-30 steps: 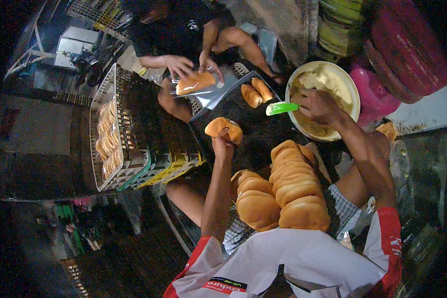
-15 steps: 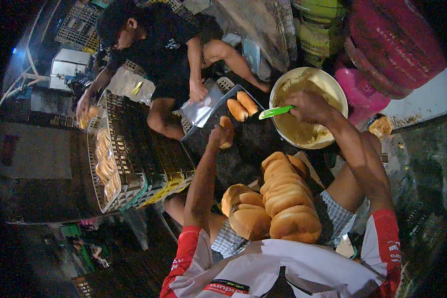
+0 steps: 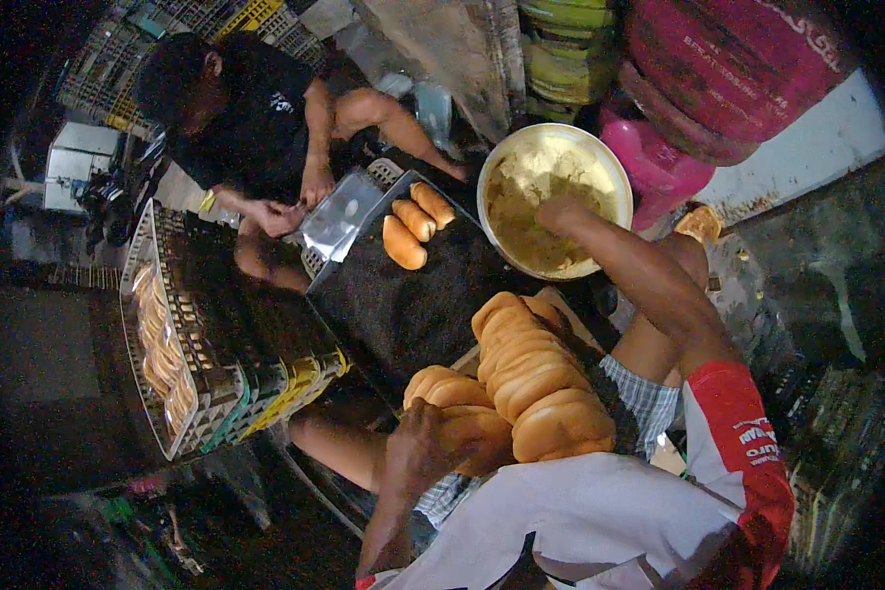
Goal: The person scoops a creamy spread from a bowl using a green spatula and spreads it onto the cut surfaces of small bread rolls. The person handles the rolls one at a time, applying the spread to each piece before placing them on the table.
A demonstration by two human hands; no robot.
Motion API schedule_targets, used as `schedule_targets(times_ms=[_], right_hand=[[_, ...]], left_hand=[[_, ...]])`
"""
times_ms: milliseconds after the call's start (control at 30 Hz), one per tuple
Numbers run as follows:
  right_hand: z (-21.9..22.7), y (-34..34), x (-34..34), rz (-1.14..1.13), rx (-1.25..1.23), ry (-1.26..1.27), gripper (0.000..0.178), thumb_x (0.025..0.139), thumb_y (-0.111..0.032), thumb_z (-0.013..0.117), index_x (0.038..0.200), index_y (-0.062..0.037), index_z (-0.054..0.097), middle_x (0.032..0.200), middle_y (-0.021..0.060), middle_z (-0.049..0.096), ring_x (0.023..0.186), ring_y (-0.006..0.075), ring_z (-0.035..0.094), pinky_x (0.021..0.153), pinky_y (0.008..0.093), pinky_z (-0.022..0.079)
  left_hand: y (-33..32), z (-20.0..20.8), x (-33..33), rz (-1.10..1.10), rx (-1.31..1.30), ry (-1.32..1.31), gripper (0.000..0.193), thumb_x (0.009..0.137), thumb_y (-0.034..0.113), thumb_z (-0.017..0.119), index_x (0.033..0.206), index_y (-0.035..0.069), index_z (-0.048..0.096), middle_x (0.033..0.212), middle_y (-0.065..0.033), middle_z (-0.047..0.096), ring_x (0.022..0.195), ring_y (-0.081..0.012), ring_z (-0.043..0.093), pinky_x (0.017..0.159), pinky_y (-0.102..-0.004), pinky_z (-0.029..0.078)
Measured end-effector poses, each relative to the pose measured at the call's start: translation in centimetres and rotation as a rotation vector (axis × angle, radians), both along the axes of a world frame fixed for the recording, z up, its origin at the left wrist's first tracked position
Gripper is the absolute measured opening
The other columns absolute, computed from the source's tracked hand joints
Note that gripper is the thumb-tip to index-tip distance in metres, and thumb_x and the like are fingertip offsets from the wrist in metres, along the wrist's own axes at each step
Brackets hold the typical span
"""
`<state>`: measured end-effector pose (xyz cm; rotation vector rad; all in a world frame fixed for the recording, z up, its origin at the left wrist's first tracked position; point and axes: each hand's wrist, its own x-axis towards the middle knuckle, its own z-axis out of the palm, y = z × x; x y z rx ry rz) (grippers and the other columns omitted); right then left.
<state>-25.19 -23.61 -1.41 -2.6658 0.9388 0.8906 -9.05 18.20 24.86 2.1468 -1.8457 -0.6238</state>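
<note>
My left hand (image 3: 418,442) is down at the lap, its fingers closed over a plump bread roll (image 3: 477,440) in a short row. Beside it runs a longer row of golden rolls (image 3: 536,369). My right hand (image 3: 563,213) reaches into a round tub (image 3: 486,197) of pale, creamy spread (image 3: 531,162); its fingers are curled, and the green spatula it held is now out of sight. Three filled rolls (image 3: 404,244) lie together on the dark tray (image 3: 393,315) ahead of me.
A co-worker (image 3: 231,118) sits across to the left, hands by clear plastic bags (image 3: 342,216) at the tray's edge. Stacked crates (image 3: 216,398) with wrapped bread (image 3: 162,344) stand left. Pink sacks (image 3: 728,69) and a greenish-yellow container (image 3: 565,49) are behind the tub.
The roll from my left hand now lies on the tray beside the other two, and that hand has come back to the lap. My right hand has moved the spatula into the tub.
</note>
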Motion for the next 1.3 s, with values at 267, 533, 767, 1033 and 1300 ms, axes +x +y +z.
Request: schedule_targets(times_ms=[267, 533, 767, 1033, 1300], right_hand=[[1.3, -1.7, -2.7, 0.012, 0.239, -0.045, 0.022, 0.075, -0.009, 0.063, 0.093, -0.0006, 0.072, 0.081, 0.0159, 0.071, 0.067, 0.0242, 0.068, 0.061, 0.0372, 0.054], [15.8, 1.6, -2.8, -0.189, 0.461, -0.249, 0.024, 0.078, -0.008, 0.06, 0.098, -0.0012, 0.071, 0.075, 0.0132, 0.07, 0.058, 0.0185, 0.066, 0.057, 0.033, 0.052], [17.8, 7.2, 0.2, 0.169, 0.567, -1.004, 0.024, 0.087, -0.023, 0.065, 0.102, -0.0041, 0.069, 0.085, 0.0117, 0.07, 0.08, 0.0246, 0.066, 0.071, 0.0376, 0.051], [13.5, 12.0, 3.3, 0.406, 0.094, -0.951, 0.027, 0.089, -0.022, 0.06, 0.112, -0.0095, 0.066, 0.085, 0.0128, 0.055, 0.074, 0.0307, 0.06, 0.066, 0.0419, 0.049], [13.3, 12.1, 3.0, 0.585, -0.253, -1.069, 0.028, 0.083, -0.019, 0.058, 0.109, -0.0113, 0.066, 0.085, 0.0084, 0.054, 0.078, 0.0262, 0.061, 0.071, 0.0403, 0.05]], left_hand=[[1.7, -6.0, 4.6, 0.216, -0.154, -0.178, 0.056, 0.072, 0.024, 0.083, 0.117, 0.007, 0.056, 0.116, -0.0178, 0.057, 0.104, -0.0355, 0.058, 0.083, -0.0447, 0.05], [-0.7, -8.5, 2.8, -0.129, 0.091, -0.161, 0.077, 0.079, 0.032, 0.077, 0.14, 0.003, 0.041, 0.133, -0.0215, 0.05, 0.125, -0.0346, 0.051, 0.099, -0.0435, 0.047], [-7.6, -9.8, 6.4, 0.681, -0.087, 1.576, 0.057, 0.092, 0.055, 0.058, 0.118, 0.005, 0.056, 0.107, -0.0131, 0.065, 0.093, -0.0258, 0.067, 0.08, -0.0384, 0.057], [-12.7, -14.9, 4.8, 0.606, -0.226, 1.768, 0.051, 0.097, 0.057, 0.045, 0.113, 0.01, 0.058, 0.109, -0.0102, 0.062, 0.099, -0.0263, 0.062, 0.087, -0.043, 0.053], [-11.4, -14.9, 4.0, 0.73, -0.302, 1.841, 0.047, 0.097, 0.05, 0.052, 0.122, 0.01, 0.054, 0.113, -0.0082, 0.063, 0.106, -0.0216, 0.061, 0.088, -0.0366, 0.052]])
